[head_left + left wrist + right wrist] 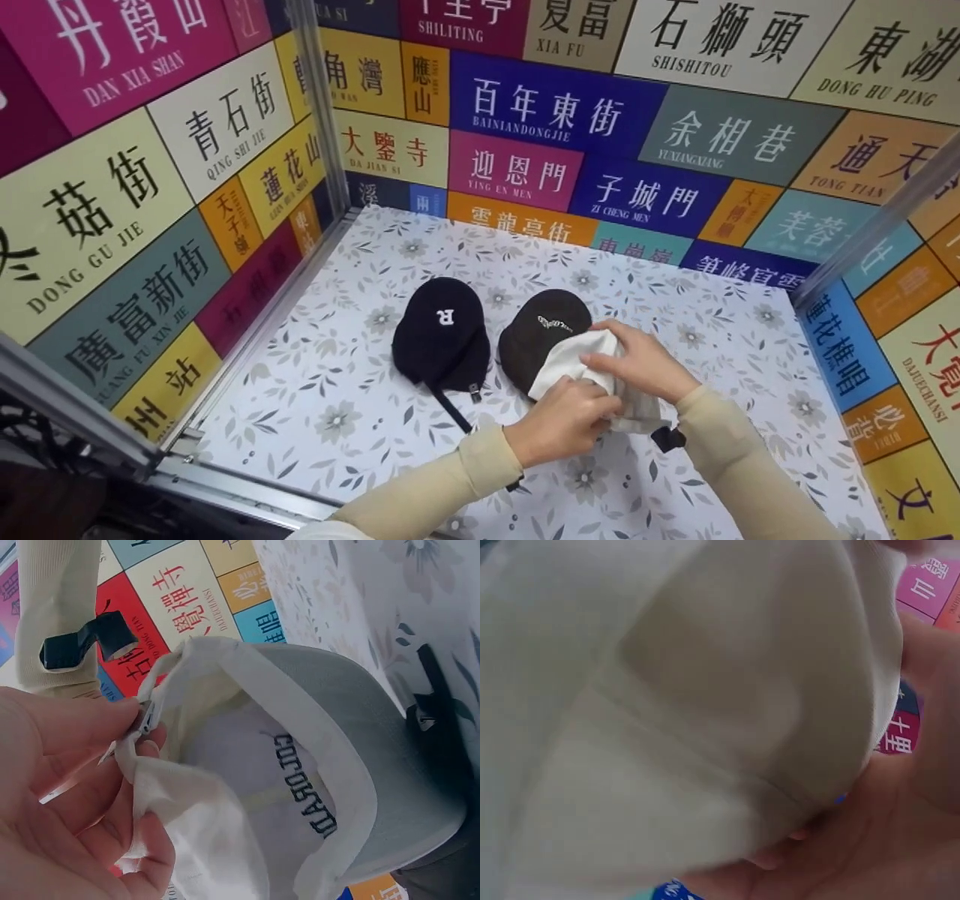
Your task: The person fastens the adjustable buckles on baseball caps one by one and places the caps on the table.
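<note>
A white baseball cap [574,360] with a grey brim [375,757] is held between both hands over the table's right half. My left hand [564,421] pinches the metal buckle [148,718] on its back strap between thumb and fingers. Dark lettering [306,787] shows inside the crown in the left wrist view. My right hand [646,361] grips the cap's far side; in the right wrist view the cloth fills most of the picture and hides some fingers. Just behind the white cap lies a dark brown cap [534,330], partly covered by it.
To the left lies a black cap [441,326] with a white R, its strap [448,405] trailing toward the left forearm. A floral cloth [337,420] covers the table. Panels of printed signs [555,105] wall the sides and back, with a metal frame [247,487] along the near-left edge.
</note>
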{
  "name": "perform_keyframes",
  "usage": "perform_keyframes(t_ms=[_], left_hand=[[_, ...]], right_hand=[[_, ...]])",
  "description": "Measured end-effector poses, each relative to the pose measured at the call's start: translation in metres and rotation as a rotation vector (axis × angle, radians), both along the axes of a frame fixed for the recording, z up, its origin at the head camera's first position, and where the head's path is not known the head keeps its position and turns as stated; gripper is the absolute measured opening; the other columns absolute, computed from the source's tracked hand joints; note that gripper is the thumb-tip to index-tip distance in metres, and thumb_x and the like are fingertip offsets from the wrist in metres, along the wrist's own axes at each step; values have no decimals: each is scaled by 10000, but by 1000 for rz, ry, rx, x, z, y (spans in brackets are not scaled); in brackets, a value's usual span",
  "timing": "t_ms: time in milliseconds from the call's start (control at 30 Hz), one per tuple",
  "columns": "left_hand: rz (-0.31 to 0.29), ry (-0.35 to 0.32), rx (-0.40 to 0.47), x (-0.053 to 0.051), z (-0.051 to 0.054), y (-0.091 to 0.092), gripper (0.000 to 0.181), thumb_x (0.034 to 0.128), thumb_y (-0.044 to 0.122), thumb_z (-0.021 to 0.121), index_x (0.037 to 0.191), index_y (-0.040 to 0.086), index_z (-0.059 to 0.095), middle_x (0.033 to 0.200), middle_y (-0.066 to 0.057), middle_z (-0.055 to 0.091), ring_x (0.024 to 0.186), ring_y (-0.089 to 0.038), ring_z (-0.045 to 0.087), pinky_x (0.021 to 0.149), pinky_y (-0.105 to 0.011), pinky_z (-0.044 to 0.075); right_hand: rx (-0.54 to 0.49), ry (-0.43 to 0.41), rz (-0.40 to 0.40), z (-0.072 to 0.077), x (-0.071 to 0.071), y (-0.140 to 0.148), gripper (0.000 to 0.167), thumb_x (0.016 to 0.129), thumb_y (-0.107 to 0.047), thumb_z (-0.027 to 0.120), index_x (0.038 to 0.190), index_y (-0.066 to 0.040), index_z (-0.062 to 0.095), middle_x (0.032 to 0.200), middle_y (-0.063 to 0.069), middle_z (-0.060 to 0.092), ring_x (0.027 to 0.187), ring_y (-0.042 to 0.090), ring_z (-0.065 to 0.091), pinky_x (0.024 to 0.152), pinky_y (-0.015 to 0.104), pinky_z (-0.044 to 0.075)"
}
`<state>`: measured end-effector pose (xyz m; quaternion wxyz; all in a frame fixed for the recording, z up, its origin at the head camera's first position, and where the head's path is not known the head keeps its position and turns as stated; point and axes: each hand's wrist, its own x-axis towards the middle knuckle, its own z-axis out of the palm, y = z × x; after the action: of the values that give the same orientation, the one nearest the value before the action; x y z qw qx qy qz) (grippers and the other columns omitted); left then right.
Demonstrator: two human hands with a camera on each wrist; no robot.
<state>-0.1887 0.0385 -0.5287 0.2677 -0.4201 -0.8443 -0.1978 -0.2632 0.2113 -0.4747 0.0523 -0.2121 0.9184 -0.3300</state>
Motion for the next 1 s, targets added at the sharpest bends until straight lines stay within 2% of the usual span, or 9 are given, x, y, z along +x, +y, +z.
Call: perform_keyframes(t_ms=[67, 167, 300, 367, 433, 567, 733, 833, 1000], left_hand=[[4, 9, -13, 1, -2, 0, 181, 770, 110, 760, 896, 209, 675, 785, 108, 603, 724, -78, 570, 592, -216, 367], [-3, 29, -7, 1, -2, 0, 180, 771, 98, 747, 907, 198, 683, 833, 96, 636, 796, -93, 615, 656, -240, 450], [-32, 48, 44, 0, -1, -1, 177, 791, 81, 723, 938, 180, 713, 923, 75, 695, 913, -114, 647, 852, -261, 499], [-38, 49, 79, -1, 1, -2, 156, 815, 88, 716, 942, 179, 720, 928, 76, 696, 926, -116, 639, 890, -263, 487], [-33, 53, 110, -1, 4, -3, 142, 829, 94, 708, 941, 180, 724, 913, 85, 686, 904, -104, 620, 891, -253, 477], [-35, 57, 160, 3, 13, -6, 100, 854, 125, 722, 935, 184, 726, 897, 108, 668, 830, -85, 578, 803, -230, 473], [-102, 44, 214, 11, 20, -7, 66, 876, 135, 715, 929, 172, 728, 886, 92, 653, 814, -99, 575, 769, -229, 466], [-119, 36, 227, 13, 21, -7, 55, 890, 130, 697, 907, 176, 722, 867, 88, 638, 810, -103, 574, 740, -237, 458], [-106, 19, 226, 13, 19, -9, 79, 899, 140, 700, 936, 198, 740, 899, 104, 652, 829, -90, 580, 713, -220, 448]], right_hand=[[-14, -5, -11, -7, 2, 0, 380, 853, -373, 791, 1166, -202, 661, 1028, 12, 687, 882, 222, 617, 780, 401, 491], [-42, -9, 0, -16, 5, 0, 207, 839, -220, 793, 1000, -167, 673, 887, -4, 662, 781, 193, 593, 699, 353, 483], [-60, -1, 17, -20, 7, 2, 137, 822, -123, 781, 890, -174, 675, 818, -31, 651, 748, 181, 582, 674, 328, 468], [-62, 20, 16, -18, 7, 3, 140, 829, -119, 786, 882, -196, 682, 813, -45, 658, 751, 181, 586, 681, 328, 464], [-63, 45, 8, -12, 7, 6, 146, 839, -124, 789, 894, -209, 684, 819, -47, 663, 754, 187, 586, 684, 339, 463], [-73, 102, -15, 4, 6, 12, 141, 851, -115, 778, 934, -189, 692, 843, -27, 678, 758, 204, 592, 687, 350, 472], [-119, 117, -59, 28, 5, 20, 141, 867, -114, 764, 980, -177, 706, 885, -3, 700, 766, 224, 614, 661, 339, 507], [-129, 121, -97, 45, 4, 26, 142, 885, -154, 757, 1015, -166, 700, 927, 21, 704, 796, 244, 614, 672, 356, 515], [-157, 125, -182, 70, -6, 40, 208, 918, -256, 741, 1084, -145, 684, 1033, 59, 693, 909, 256, 598, 759, 411, 508]])
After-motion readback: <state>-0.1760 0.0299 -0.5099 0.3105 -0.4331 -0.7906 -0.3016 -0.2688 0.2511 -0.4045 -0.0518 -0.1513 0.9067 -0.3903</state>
